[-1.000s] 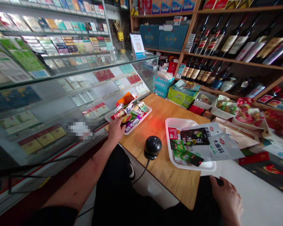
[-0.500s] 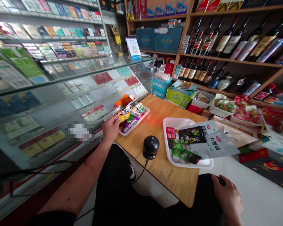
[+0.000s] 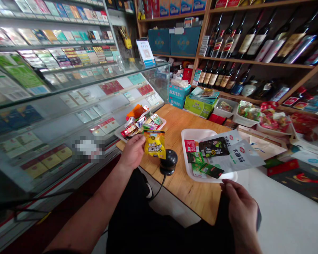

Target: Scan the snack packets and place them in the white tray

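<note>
My left hand (image 3: 133, 152) is closed on the edge of a yellow snack packet (image 3: 155, 145), held upright just left of the scanner. The black dome-shaped scanner (image 3: 169, 160) with a cable stands on the wooden table (image 3: 180, 192), partly behind the packet. Behind my left hand lies a white tray (image 3: 163, 124) heaped with small colourful packets. To the right, another white tray (image 3: 184, 141) holds grey, black, green and red packets. My right hand (image 3: 240, 201) is over my right knee, near that tray's front corner. Its fingers are pressed together; whatever they may hold is hidden.
A glass counter (image 3: 82, 93) with cigarette packs runs along the left. Wooden shelves (image 3: 254, 61) of bottles stand at the back right. Boxes of snacks (image 3: 247, 118) and a green carton (image 3: 198, 106) sit beyond the table. A payment sign (image 3: 146, 53) stands on the counter.
My left hand has come out of the left tray with the yellow packet, towards the scanner. My right hand has lifted from my knee towards the right tray's front corner.
</note>
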`<state>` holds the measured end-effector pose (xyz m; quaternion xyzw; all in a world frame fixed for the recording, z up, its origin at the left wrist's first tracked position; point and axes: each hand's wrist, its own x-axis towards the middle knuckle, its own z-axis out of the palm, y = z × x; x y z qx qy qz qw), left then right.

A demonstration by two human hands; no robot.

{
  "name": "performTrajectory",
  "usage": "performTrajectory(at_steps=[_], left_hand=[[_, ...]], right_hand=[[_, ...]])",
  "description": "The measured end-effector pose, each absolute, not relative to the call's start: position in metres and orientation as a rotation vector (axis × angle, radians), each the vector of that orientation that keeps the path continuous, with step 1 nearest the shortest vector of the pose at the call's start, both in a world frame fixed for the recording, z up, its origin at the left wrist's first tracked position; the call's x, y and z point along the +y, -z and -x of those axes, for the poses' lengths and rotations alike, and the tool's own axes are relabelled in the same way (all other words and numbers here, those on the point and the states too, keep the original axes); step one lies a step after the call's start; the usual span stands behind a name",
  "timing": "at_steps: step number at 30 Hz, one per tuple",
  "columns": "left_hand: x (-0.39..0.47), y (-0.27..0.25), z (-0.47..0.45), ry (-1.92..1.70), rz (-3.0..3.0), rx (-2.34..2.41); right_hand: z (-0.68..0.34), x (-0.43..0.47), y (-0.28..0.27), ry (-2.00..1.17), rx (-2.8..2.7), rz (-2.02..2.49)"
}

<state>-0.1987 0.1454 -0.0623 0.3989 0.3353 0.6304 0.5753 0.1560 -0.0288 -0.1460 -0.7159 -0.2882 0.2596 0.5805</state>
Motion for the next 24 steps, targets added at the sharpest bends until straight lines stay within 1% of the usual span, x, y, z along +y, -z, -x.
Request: performTrajectory(at_steps=[5, 9, 12, 16, 24], left_hand=[[0.09, 0.073, 0.147, -1.128, -0.796, 0.55], [0.066, 0.089, 0.126, -1.006, -0.693, 0.549], [0.059, 0.095, 0.127, -0.92, -0.61, 0.511], [0.049, 0.097, 0.13, -0.844, -0.68, 0.485], [0.022, 0.103, 0.112, -0.901, -0.769, 0.691]], right_hand=[[-0.094, -0.017, 0.147, -1.133, -0.837, 1.28], [-0.055, -0.024, 0.143, -1.425, -0.914, 0.933], [-0.045, -0.032, 0.142, -1.6, -0.929, 0.809], [-0.038, -0.039, 0.139, -1.652, -0.945, 0.814], [-0.016, -0.045, 0.13, -1.499, -1.021, 0.911]])
